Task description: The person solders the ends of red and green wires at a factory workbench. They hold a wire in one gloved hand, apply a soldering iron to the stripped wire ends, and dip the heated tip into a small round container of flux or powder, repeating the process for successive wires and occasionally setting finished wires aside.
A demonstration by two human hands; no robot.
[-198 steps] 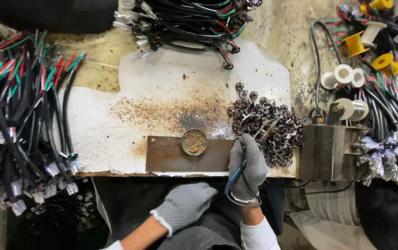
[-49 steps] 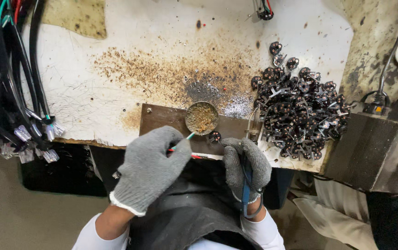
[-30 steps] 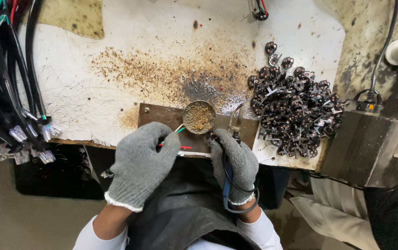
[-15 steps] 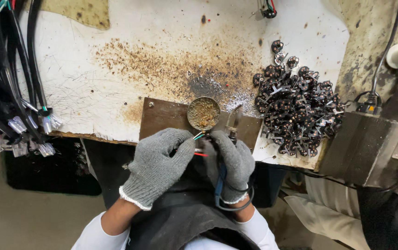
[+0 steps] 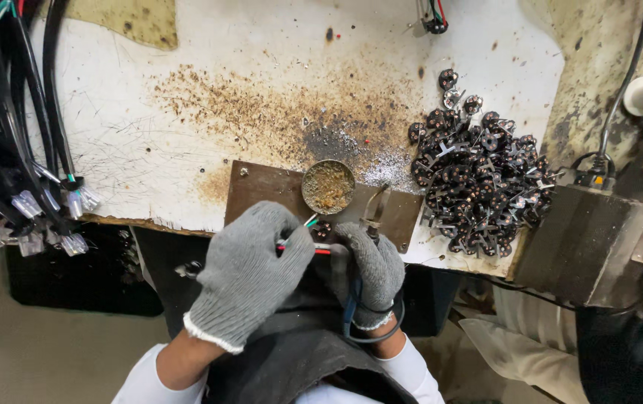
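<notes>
Left hand: the left hand [image 5: 250, 273] in a grey knitted glove is curled shut around thin red and green insulated wires [image 5: 300, 245], whose ends poke out at its 2 o'clock side.
Right hand: the right hand [image 5: 370, 269], gloved the same, is closed on a slim metal tool with a blue handle [image 5: 372, 213]; the tip points to 12 o'clock (the blue handle runs down past the wrist).
Wires, place: between the two hands, just below the front edge of the rusty brown metal plate [image 5: 261, 191], at 6 o'clock from the small round tin of brownish paste [image 5: 328, 187].
Small part: a little dark connector piece [image 5: 322, 229] sits at the wire ends, touching or nearly touching them; I cannot tell which.
Handling, judged: the wires look light, limp and springy, so they are best pinched on the insulation close to the bared ends; the tips seem fine and easily bent.
Pile: a heap of dark round metal-tabbed parts [image 5: 478, 183] lies at 3 o'clock from the tin, well apart from the hands.
Bench: a scratched white worktop [image 5: 187, 90] with brown scorch speckles around the tin.
Left edge: black cable bundles with clear plug ends [image 5: 29, 187] hang at 9 o'clock.
Right edge: a grey metal box [image 5: 591, 239] stands at 3 o'clock beyond the pile.
</notes>
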